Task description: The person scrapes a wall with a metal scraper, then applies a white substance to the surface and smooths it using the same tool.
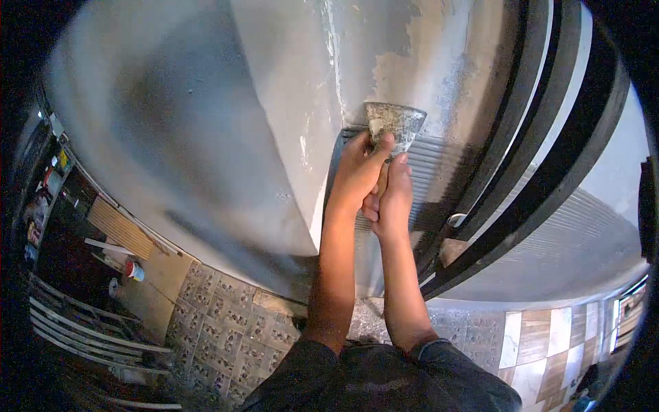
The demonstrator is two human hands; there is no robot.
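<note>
I am observing both hands closing around one scraper (395, 123), its wide blade pressing flat against the grey wall (206, 123) far ahead, beside a patch of bare plaster. The left hand (358, 172) is gripping the handle high, thumb touching the blade. The right hand (394, 198) is wrapping the handle just below. A ribbed metal sheet (439, 172) is lying directly behind the hands, with black bars (542, 137) crowding in at the right. A red-and-white cup (135, 270) is standing well apart at the left.
</note>
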